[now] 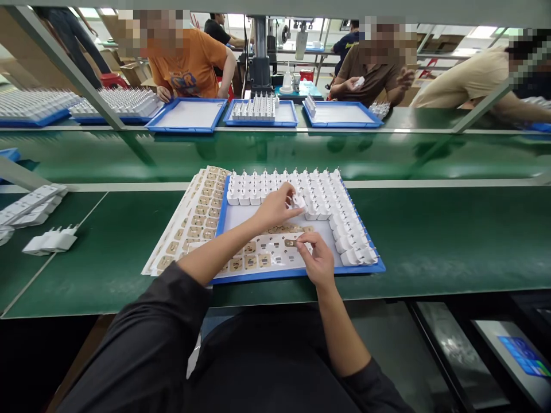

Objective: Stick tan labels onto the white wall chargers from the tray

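Observation:
My left hand [278, 206] is closed on a white plug adapter [298, 202] above the middle of a blue-rimmed tray [267, 279]. Between the thumb and fingertips of my right hand [319, 259] is a small tan sticker [290, 243], held over a sticker sheet [275, 258]. That sheet lies across the front of the tray; tan stickers show on its left part, and several of its places are bare. Rows of white plug adapters [353, 241], pins up, fill the tray's back and right side. More sticker sheets [193, 221] are stacked by the tray's left edge, partly under it.
Loose white adapters [51, 241] lie on the green bench [451, 235] at left. Beyond a green belt [275, 149] stand more blue trays [187, 115], some with adapters. Several co-workers sit or lean there, one in an orange shirt [191, 63]. Metal frame bars cross both sides.

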Tool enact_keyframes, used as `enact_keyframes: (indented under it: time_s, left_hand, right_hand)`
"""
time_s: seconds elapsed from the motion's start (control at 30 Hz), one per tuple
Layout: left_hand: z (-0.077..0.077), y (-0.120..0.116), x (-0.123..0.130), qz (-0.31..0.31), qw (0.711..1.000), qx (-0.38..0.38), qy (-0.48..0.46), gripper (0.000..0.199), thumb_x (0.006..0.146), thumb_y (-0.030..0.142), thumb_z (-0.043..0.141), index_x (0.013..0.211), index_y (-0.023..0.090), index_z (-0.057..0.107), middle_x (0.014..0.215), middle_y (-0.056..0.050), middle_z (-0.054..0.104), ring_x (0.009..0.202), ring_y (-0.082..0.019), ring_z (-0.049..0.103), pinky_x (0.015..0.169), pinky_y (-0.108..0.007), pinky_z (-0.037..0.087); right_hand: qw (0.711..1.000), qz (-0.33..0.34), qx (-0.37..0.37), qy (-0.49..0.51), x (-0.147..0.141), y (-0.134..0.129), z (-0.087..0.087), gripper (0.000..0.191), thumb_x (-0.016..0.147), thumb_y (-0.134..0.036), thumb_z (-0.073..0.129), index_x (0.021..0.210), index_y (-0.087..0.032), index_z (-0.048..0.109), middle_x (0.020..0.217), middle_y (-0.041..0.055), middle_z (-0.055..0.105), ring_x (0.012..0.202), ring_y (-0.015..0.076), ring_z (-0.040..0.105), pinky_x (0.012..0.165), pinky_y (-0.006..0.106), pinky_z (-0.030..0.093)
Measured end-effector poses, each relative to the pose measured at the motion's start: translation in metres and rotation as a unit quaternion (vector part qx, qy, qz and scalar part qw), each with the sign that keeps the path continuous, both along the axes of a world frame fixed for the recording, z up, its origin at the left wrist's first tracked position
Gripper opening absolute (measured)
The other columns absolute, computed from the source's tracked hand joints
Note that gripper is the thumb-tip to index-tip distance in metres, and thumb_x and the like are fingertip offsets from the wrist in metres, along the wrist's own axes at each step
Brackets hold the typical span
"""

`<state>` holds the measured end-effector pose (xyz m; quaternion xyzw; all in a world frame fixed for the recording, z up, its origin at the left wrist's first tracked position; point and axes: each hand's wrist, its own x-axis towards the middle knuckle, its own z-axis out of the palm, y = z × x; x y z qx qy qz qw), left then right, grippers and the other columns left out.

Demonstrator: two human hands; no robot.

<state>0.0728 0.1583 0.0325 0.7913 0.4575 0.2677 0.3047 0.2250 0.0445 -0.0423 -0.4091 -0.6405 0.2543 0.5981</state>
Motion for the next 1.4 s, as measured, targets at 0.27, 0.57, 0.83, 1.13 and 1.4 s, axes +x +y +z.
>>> enact_keyframes:
  time_s: [0.27,0.57,0.83,1.13,1.4]
  left_hand:
    - [-0.002,-0.090,-0.073,0.027,0.869,-0.262,-0.419,0.062,0.066,0.030,0.086,0.120,0.022,0.057,0.108,-0.006,0.065,0.094,-0.021,0.067,0.079,-0.032,0.055]
    - [-0.054,-0.135,-0.077,0.065,0.953,-0.048,-0.293,0.040,0.083,0.032,0.077,0.122,0.025,0.067,0.121,-0.009,0.069,0.112,-0.025,0.065,0.099,-0.039,0.052]
    - [-0.070,-0.147,-0.074,0.093,0.949,0.005,-0.301,0.036,0.084,0.029,0.078,0.118,0.024,0.066,0.120,-0.010,0.071,0.121,-0.025,0.065,0.106,-0.041,0.053]
    - [-0.065,-0.146,-0.073,0.085,0.953,0.020,-0.290,0.034,0.085,0.029,0.078,0.116,0.023,0.065,0.119,-0.011,0.071,0.122,-0.026,0.065,0.108,-0.043,0.053]
    - [-0.063,-0.146,-0.074,0.076,0.955,0.037,-0.284,0.033,0.086,0.028,0.077,0.116,0.024,0.065,0.120,-0.011,0.071,0.121,-0.026,0.065,0.106,-0.043,0.053]
  right_hand:
    - [0.988,0.057,-0.064,0.129,-0.010,-0.007,0.015,0.014,0.092,-0.037,0.069,0.090,-0.023,0.067,0.081,0.0024,0.067,0.074,0.0177,0.064,0.068,0.033,0.056]
    - [0.980,0.119,-0.100,0.126,-0.045,-0.026,0.039,0.010,0.092,-0.035,0.070,0.090,-0.025,0.069,0.083,0.0028,0.069,0.079,0.0181,0.067,0.073,0.033,0.058]
    - [0.968,0.036,-0.171,0.182,-0.056,-0.034,0.031,0.014,0.089,-0.037,0.071,0.095,-0.025,0.069,0.086,0.0027,0.068,0.080,0.0173,0.065,0.073,0.031,0.057]
    - [0.969,0.032,-0.175,0.173,-0.060,-0.034,0.037,0.012,0.089,-0.035,0.071,0.092,-0.024,0.068,0.087,0.0030,0.068,0.080,0.0172,0.064,0.072,0.031,0.057]
    - [0.980,0.010,-0.161,0.118,-0.063,-0.034,0.041,0.011,0.092,-0.035,0.068,0.094,-0.024,0.065,0.090,0.0033,0.068,0.083,0.0172,0.066,0.073,0.030,0.058]
